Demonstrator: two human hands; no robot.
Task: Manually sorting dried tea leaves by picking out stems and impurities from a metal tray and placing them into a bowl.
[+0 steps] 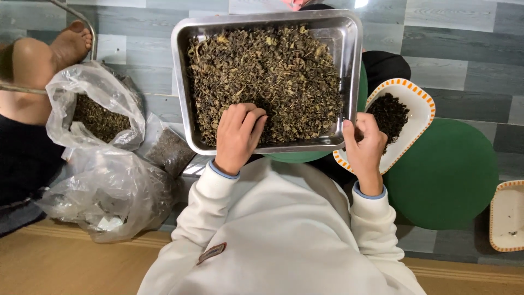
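1 steel tray (pixel 349 49), rectangular, heaped w/ dried green-brown tea leaves (pixel 267 76) over most of its floor; bare metal shows along the right wall. Tray sits in front of the person in a white sweatshirt (pixel 284 229), above grey plank floor (pixel 453 43).

Left hand (pixel 238 136): palm down inside the tray at its near edge, fingers curled into the leaves, loosely bunched; whether it's pinching any can't be told. Right hand (pixel 364 146): at the tray's near right corner, just outside the rim, fingers curled narrow around a small pinch of dark leaves, over the near end of a dish.

2 white dishes w/ orange-striped rims: one (pixel 423 112) right of the tray, tilted, holding a small pile of darker sorted leaves (pixel 388 114); the other (pixel 505 216) at far right edge, nearly empty, a few specks only. 1 round green stool top (pixel 445 175) between them, partly under the first dish.

Left side: 2 clear plastic bags, upper one (pixel 93 104) open w/ leaves inside, lower one (pixel 109 191) crumpled. 1 small flat packet of leaves (pixel 169 150) beside the tray. Another person's bare foot (pixel 68 46) at top left.
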